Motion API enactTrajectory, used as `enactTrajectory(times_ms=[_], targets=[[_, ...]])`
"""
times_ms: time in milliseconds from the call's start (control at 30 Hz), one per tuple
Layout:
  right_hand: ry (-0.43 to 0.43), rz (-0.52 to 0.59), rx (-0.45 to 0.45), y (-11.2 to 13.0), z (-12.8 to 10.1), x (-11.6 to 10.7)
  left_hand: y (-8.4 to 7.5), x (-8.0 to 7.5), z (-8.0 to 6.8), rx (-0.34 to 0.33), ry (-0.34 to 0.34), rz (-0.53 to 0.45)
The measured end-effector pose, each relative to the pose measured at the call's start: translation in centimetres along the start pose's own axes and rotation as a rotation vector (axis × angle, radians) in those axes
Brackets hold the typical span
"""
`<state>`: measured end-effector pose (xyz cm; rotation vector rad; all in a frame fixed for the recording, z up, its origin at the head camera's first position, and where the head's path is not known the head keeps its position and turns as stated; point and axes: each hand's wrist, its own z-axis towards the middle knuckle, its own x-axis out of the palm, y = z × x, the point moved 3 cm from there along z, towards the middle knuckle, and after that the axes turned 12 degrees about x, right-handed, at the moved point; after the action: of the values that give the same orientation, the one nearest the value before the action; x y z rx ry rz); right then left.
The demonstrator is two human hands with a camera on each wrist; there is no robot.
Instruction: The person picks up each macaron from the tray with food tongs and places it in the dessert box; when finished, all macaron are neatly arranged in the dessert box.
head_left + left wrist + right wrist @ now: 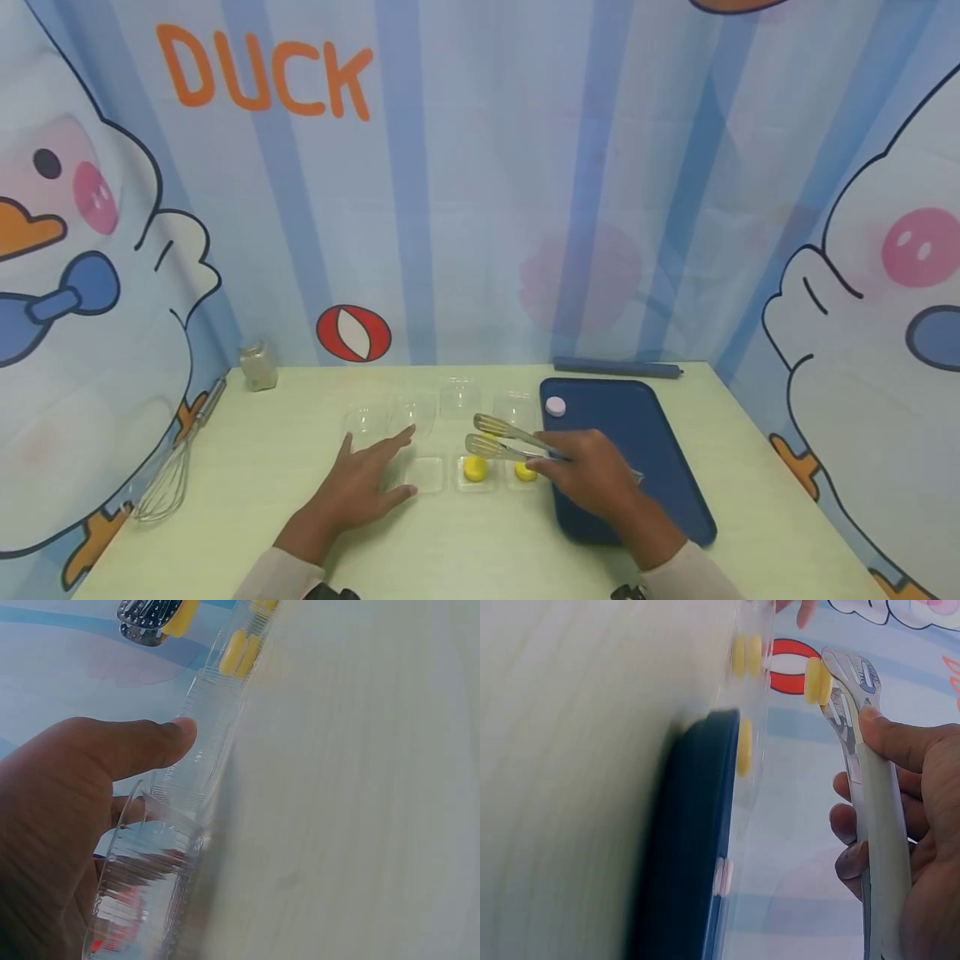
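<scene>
My right hand [592, 477] grips metal tongs [504, 438] over the left edge of a blue tray [645, 467]. In the right wrist view the tongs [874, 787] pinch a small yellow round piece [814, 681] at their tips. Below the tips, two more yellow pieces [476, 468] [526, 472] sit in shallow clear trays. My left hand [360, 487] lies flat on the table with fingers spread, its fingertips at a clear plastic cup [416, 414] and its thumb [142, 746] beside an empty clear tray [429, 473].
Other clear cups [363, 421] [459, 397] [514, 408] stand behind the trays. A small pink piece [555, 406] lies on the blue tray's far corner. A whisk [168, 475] and a small jar [258, 367] are at the left, a dark rod [617, 367] along the back wall.
</scene>
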<state>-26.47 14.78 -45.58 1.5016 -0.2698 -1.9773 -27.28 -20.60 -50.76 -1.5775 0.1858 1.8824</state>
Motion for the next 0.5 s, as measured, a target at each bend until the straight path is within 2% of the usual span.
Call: enactTrajectory(times_ms=[167,300,500], targets=[[0.015,0.022,0.001,0.7,0.4,0.9,0.0,0.0,0.0,-0.014,0.007,-0.002],[0.002,0.006,-0.010,1.1,0.8,1.5,0.1,0.0,-0.1,-0.022,0.010,-0.006],[0.028,-0.024,-0.008,2.0,1.4,2.6,0.1,0.1,0.0,-0.014,0.003,-0.012]])
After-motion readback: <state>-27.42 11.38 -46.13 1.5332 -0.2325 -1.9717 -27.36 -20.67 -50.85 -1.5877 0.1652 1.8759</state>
